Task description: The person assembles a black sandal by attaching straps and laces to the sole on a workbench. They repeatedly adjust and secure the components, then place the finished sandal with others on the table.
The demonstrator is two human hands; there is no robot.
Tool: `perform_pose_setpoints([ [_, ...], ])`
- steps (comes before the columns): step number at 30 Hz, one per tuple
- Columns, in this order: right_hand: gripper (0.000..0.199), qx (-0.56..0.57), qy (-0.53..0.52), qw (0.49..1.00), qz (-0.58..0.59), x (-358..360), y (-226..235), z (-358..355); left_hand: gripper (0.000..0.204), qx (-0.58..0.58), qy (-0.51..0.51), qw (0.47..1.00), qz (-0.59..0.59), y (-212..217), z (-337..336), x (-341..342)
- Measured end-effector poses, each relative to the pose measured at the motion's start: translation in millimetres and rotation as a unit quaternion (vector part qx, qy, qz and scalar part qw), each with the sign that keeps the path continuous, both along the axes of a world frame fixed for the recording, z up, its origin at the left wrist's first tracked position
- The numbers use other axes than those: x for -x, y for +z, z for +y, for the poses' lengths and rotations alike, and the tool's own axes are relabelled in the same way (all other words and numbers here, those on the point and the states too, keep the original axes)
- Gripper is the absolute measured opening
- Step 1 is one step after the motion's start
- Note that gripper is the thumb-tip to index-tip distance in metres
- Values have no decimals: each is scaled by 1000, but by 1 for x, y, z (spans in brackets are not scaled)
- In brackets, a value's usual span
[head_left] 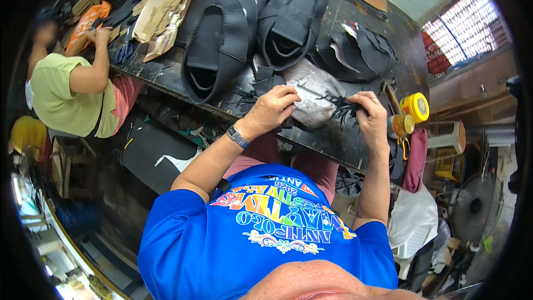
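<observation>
My left hand (273, 110), with a watch on its wrist, is closed in a pinch over the near edge of the table. What its fingertips hold, if anything, is too small to make out. Small black pieces (268, 80) lie just behind it. My right hand (371, 115) pinches a bunch of thin black strips (345, 110) that dangles below the fingertips. Between the hands lies a grey, worn slab (313, 86). Beyond it stand large black shoe uppers (214, 50), and a stack of black cut pieces (361, 53) rests to the right.
A yellow-lidded jar (415, 108) and a smaller jar (402, 125) stand at the table's right edge, near a hammer-like tool (393, 97). A tray of cut pieces (166, 8) and blue-handled scissors (124, 52) lie left. A co-worker in a yellow-green shirt (72, 94) sits there.
</observation>
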State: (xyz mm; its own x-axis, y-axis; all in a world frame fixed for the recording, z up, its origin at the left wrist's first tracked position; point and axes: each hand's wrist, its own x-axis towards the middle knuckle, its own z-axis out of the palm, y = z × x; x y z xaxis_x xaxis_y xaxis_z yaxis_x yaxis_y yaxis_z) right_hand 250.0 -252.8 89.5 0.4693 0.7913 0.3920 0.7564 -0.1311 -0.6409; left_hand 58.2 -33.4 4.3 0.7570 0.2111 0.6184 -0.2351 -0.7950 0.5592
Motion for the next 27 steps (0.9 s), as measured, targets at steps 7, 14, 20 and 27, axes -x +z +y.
perform_pose_setpoints([
  [7, 32, 88, 74, 985, -131, 17, -25, 68, 30, -8, 0, 1000, 15, 4, 0, 2],
  [14, 28, -63, -33, 987, 142, 41, -47, 84, 54, 218, 15, 975, -34, 3, 3, 11],
  [20, 31, -237, 34, 841, 486, 52, -61, 90, 29, 287, -31, 957, -40, 5, 12, 10],
  [27, 23, -218, 72, 869, 439, 88, -62, 107, 27, 325, -14, 946, -13, 0, 17, 11],
])
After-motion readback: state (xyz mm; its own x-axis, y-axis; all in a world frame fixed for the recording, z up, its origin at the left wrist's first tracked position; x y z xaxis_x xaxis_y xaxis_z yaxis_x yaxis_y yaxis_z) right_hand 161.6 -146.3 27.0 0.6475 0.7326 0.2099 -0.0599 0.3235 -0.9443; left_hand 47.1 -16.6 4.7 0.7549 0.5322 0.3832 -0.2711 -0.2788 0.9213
